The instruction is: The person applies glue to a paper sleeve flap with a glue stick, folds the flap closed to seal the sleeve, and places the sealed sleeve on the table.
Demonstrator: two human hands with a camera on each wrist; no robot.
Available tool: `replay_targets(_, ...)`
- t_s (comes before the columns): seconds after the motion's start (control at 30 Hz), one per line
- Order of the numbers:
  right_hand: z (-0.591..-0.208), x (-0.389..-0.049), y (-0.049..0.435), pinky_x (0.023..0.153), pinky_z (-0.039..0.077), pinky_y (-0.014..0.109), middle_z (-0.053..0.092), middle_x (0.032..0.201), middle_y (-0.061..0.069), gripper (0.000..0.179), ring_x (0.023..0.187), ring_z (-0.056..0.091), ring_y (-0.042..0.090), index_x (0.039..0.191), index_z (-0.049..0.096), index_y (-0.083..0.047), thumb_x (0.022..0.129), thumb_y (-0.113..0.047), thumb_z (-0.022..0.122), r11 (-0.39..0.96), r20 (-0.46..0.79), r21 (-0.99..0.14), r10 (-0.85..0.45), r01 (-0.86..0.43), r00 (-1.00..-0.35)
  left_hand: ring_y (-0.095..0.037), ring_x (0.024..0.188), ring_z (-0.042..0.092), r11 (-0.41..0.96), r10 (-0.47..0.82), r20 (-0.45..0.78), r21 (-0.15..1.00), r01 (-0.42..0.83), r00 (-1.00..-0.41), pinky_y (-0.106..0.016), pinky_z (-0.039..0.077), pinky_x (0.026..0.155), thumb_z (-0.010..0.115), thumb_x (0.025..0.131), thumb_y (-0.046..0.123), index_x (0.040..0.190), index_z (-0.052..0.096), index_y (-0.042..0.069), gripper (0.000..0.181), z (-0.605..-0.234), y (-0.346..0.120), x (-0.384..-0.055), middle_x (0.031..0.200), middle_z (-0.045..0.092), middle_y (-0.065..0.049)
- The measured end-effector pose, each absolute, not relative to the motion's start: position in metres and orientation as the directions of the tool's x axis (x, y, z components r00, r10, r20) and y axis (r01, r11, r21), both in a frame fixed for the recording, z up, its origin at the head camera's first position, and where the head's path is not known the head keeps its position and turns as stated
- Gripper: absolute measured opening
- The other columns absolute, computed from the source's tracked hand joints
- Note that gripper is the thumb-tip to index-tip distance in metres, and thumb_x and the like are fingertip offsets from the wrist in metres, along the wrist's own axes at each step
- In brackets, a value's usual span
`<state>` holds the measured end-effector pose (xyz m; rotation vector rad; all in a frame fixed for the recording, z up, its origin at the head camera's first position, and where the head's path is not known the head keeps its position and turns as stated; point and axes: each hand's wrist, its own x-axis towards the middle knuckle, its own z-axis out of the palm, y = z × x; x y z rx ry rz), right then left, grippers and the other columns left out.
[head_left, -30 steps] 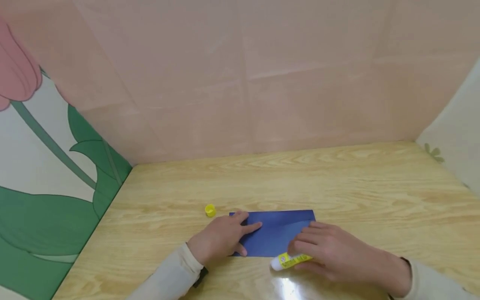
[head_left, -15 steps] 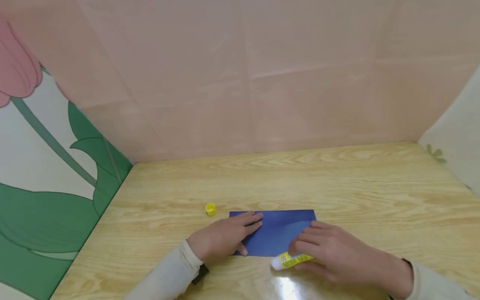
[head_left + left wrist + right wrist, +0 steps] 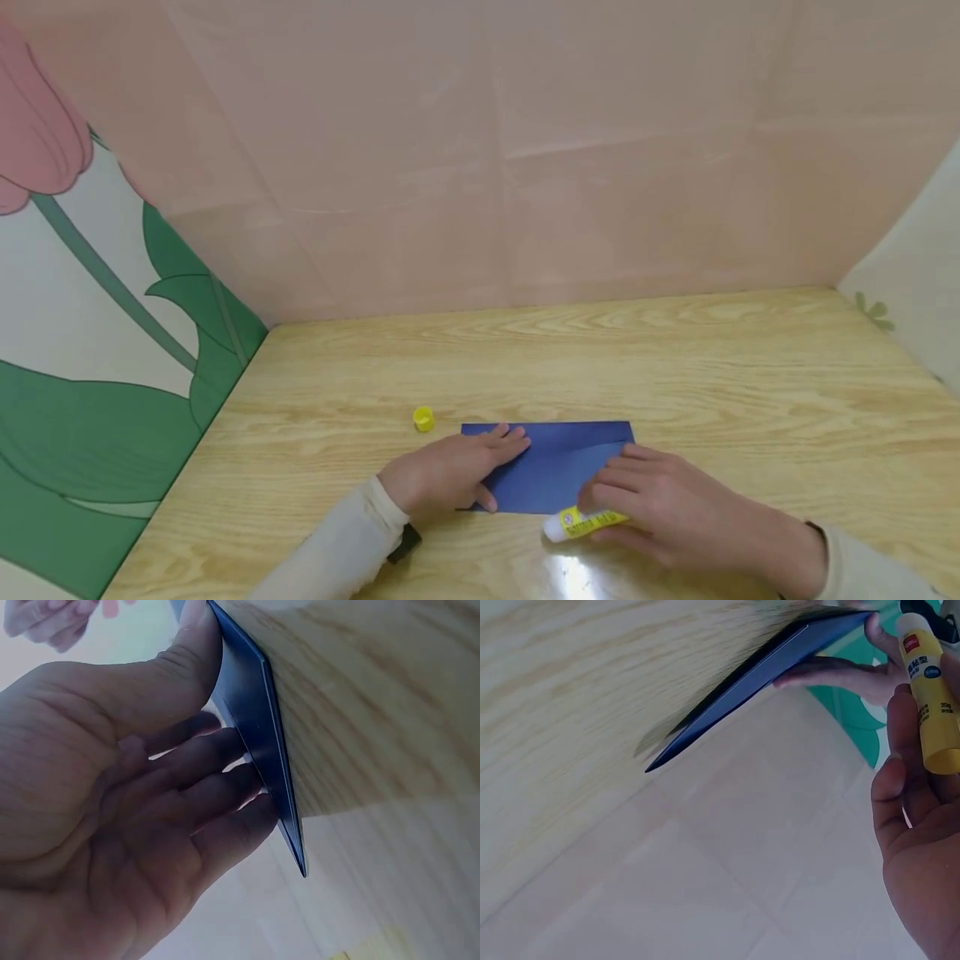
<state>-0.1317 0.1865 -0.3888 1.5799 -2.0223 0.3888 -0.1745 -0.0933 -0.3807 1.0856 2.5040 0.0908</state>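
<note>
A folded blue sheet of paper [image 3: 555, 471] lies flat near the front of the table. My left hand [image 3: 453, 471] rests on its left part, fingers extended over the top and thumb at the near edge. In the left wrist view, that hand [image 3: 142, 787] touches the paper [image 3: 259, 720] with its fingertips. By the paper's right end, my right hand [image 3: 667, 500] grips a yellow glue stick [image 3: 585, 525], its white end pointing left beside the near edge. The right wrist view shows the glue stick [image 3: 930, 697] uncapped at neither end clearly enough to tell.
A small yellow cap [image 3: 423, 419] sits on the wooden table [image 3: 337, 367] beyond the left hand. A pinkish sheet [image 3: 495, 167] hangs along the back. At the left stands a panel with a green leaf print [image 3: 82, 442].
The spread fingers of my left hand have drawn together and slid slightly right on the paper. My right hand and the glue stick stay nearly still.
</note>
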Motion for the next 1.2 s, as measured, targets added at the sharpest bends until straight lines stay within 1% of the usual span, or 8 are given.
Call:
replay_targets(0.17,-0.389,-0.131,0.186,0.077,0.045,0.018,0.063,0.096,-0.019,0.030,0.084,0.056,-0.001,0.102,0.065,-0.023,0.080,-0.034,0.083,0.271,0.572,0.096,-0.803,-0.958,-0.169,-0.019,0.154,0.019,0.694,0.711,-0.349,0.209,0.689,-0.611,-0.034,0.038,0.116,0.068,0.092,0.033,0.157,0.029,0.025,0.077,-0.380,-0.093,-0.174,0.166,0.020,0.004)
replay_targets(0.4,-0.388,-0.132,0.186,0.078,0.045,0.019,0.063,0.098,-0.019,0.031,0.085,0.056,0.000,0.103,0.065,-0.023,0.080,-0.033,0.083,0.267,0.568,0.100,-0.807,-0.959,-0.165,-0.021,0.154,0.020,0.684,0.718,-0.333,0.171,0.709,-0.611,-0.029,0.045,0.109,0.067,0.092,0.035,0.157,0.030,0.023,0.075,-0.381,-0.094,-0.173,0.167,0.016,0.004)
replay_targets(0.5,-0.388,-0.131,0.187,0.078,0.045,0.019,0.064,0.098,-0.019,0.030,0.086,0.057,0.000,0.104,0.065,-0.023,0.081,-0.033,0.082,0.266,0.566,0.095,-0.807,-0.959,-0.168,-0.022,0.154,0.019,0.675,0.728,-0.323,0.181,0.715,-0.605,-0.029,0.044,0.110,0.066,0.093,0.033,0.157,0.030,0.022,0.075,-0.381,-0.094,-0.172,0.168,0.014,0.006)
replay_targets(0.63,-0.389,-0.130,0.189,0.078,0.046,0.019,0.063,0.098,-0.018,0.029,0.087,0.057,0.000,0.104,0.065,-0.023,0.082,-0.034,0.081,0.277,0.565,0.093,-0.806,-0.956,-0.178,-0.021,0.154,0.020,0.675,0.730,-0.314,0.194,0.712,-0.606,-0.031,0.040,0.114,0.068,0.092,0.031,0.157,0.031,0.022,0.075,-0.379,-0.095,-0.170,0.167,0.019,0.007)
replay_targets(0.83,-0.390,-0.130,0.188,0.082,0.047,0.021,0.063,0.098,-0.018,0.028,0.088,0.057,-0.001,0.103,0.065,-0.023,0.083,-0.033,0.081,0.273,0.563,0.095,-0.808,-0.957,-0.175,-0.021,0.152,0.026,0.694,0.706,-0.350,0.169,0.700,-0.616,-0.030,0.041,0.113,0.072,0.090,0.031,0.155,0.034,0.022,0.076,-0.373,-0.097,-0.166,0.166,0.022,0.006)
replay_targets(1.03,-0.388,-0.126,0.189,0.082,0.046,0.021,0.063,0.100,-0.020,0.025,0.088,0.056,-0.003,0.105,0.064,-0.025,0.086,-0.033,0.078,0.304,0.518,0.026,-0.819,-0.952,-0.248,-0.023,0.150,0.032,0.694,0.709,-0.296,0.129,0.708,-0.640,-0.036,0.039,0.116,0.055,0.102,0.038,0.154,0.039,0.022,0.057,-0.376,-0.090,-0.161,0.161,0.033,0.003)
replay_targets(1.1,-0.388,-0.125,0.189,0.081,0.046,0.020,0.063,0.100,-0.020,0.026,0.088,0.056,-0.003,0.106,0.064,-0.026,0.085,-0.033,0.078,0.310,0.516,0.021,-0.818,-0.950,-0.256,-0.025,0.148,0.035,0.690,0.710,-0.270,0.080,0.719,-0.651,-0.043,0.042,0.113,0.048,0.103,0.044,0.154,0.037,0.025,0.055,-0.380,-0.086,-0.157,0.158,0.037,0.003)
replay_targets(1.2,-0.388,-0.125,0.189,0.080,0.046,0.020,0.063,0.101,-0.021,0.026,0.088,0.056,-0.004,0.106,0.064,-0.026,0.085,-0.033,0.079,0.313,0.517,0.018,-0.816,-0.950,-0.259,-0.029,0.147,0.035,0.696,0.698,-0.254,0.020,0.718,-0.670,-0.052,0.049,0.104,0.044,0.103,0.049,0.156,0.030,0.037,0.056,-0.383,-0.081,-0.154,0.154,0.038,0.003)
